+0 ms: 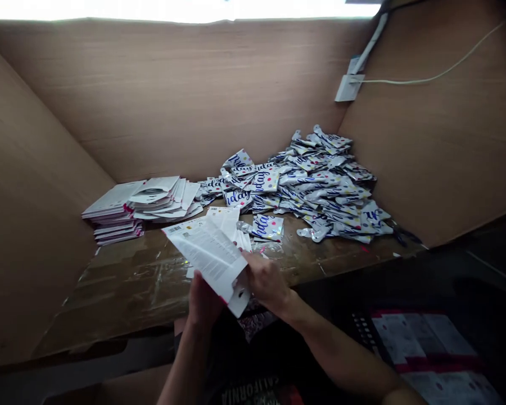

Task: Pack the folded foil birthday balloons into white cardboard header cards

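A white printed card packet (213, 253) with a barcode and a hang-hole flap is held tilted over the front of the table. My left hand (203, 301) is closed around its lower left edge. At the flap end, on the right, my right hand (269, 281) grips the packet's edge; its fingertips are partly hidden. Another printed packet (223, 214) lies flat behind the held one. Just beyond my right hand lies a single folded foil balloon (269, 227) with dark blue lettering and coloured dots.
Stacks of white packets (116, 208) and looser packets (164, 194) stand at the back left. A large heap of folded foil balloons (320, 180) fills the back right. Cardboard walls (211, 84) enclose the tape-covered table (143, 281). Printed sheets (430, 337) lie lower right.
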`<state>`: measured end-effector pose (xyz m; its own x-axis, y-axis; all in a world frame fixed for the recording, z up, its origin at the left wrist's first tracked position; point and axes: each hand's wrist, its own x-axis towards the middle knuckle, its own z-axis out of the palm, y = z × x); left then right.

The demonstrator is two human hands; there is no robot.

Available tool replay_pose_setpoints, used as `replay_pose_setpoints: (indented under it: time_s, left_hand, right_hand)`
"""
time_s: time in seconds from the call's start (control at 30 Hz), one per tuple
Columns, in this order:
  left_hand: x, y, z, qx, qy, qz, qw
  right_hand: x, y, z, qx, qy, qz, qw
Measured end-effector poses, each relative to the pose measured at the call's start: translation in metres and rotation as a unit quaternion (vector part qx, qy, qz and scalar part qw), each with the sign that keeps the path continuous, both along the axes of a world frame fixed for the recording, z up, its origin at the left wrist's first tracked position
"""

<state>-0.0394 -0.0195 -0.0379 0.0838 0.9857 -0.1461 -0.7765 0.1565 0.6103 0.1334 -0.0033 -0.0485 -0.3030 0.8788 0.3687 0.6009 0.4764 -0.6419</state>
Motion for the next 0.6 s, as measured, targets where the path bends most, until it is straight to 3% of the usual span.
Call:
replay_pose_setpoints:
  time_s: [0.1, 0.17, 0.2, 0.27, 0.3, 0.4, 0.5, 0.6]
  left_hand:
    - [0.000, 0.006, 0.014, 0.001, 0.011, -0.047, 0.999]
    - [-0.001, 0.009, 0.024, 0.003, 0.008, -0.032, 0.999]
    - [-0.002, 0.010, 0.028, 0.009, 0.005, -0.010, 1.000]
    - [-0.005, 0.013, 0.033, 0.029, 0.000, 0.028, 0.999]
    - [-0.006, 0.014, 0.034, 0.040, -0.003, 0.038, 0.998]
    - [-0.008, 0.018, 0.033, 0.048, -0.023, 0.027, 0.998]
    - [-0.009, 0.021, 0.030, 0.042, -0.048, 0.031, 0.997]
    - [-0.008, 0.027, 0.028, 0.018, -0.069, 0.048, 0.996]
  right_hand:
    - [0.010, 0.007, 0.002, -0.035, 0.049, 0.092, 0.994]
    - [0.032, 0.035, 0.003, -0.060, 0.067, 0.086, 0.992]
    - [0.046, 0.054, 0.004, -0.074, 0.069, 0.042, 0.994]
    - [0.075, 0.093, 0.004, -0.098, 0.037, -0.141, 0.985]
    - [0.088, 0.110, 0.003, -0.112, 0.032, -0.199, 0.973]
    - [0.111, 0.141, -0.003, -0.137, 0.050, -0.238, 0.960]
    - [0.110, 0.139, -0.010, -0.137, 0.106, -0.202, 0.964]
    - [0.097, 0.106, -0.008, -0.113, 0.189, -0.176, 0.959]
